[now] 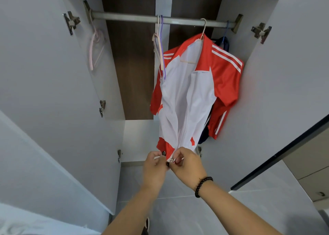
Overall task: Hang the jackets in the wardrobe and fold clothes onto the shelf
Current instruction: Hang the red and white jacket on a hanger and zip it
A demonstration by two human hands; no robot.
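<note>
A red and white jacket point(188, 95) hangs on a pale hanger point(202, 37) from the metal rail point(135, 18) inside the open wardrobe. Its bottom hem is pulled toward me. My left hand point(154, 165) pinches the left side of the hem. My right hand point(187, 161), a dark bead bracelet on its wrist, pinches the small metal zipper piece point(172, 160) at the hem's middle. A dark blue garment point(224, 42) hangs behind the jacket at the rail's right end, mostly hidden.
Empty hangers hang on the rail: a pink one point(95, 44) at the left end, a pink and purple pair point(160, 44) in the middle. Both wardrobe doors point(44, 74) stand open on either side. A white shelf point(138, 138) lies below the hanging space.
</note>
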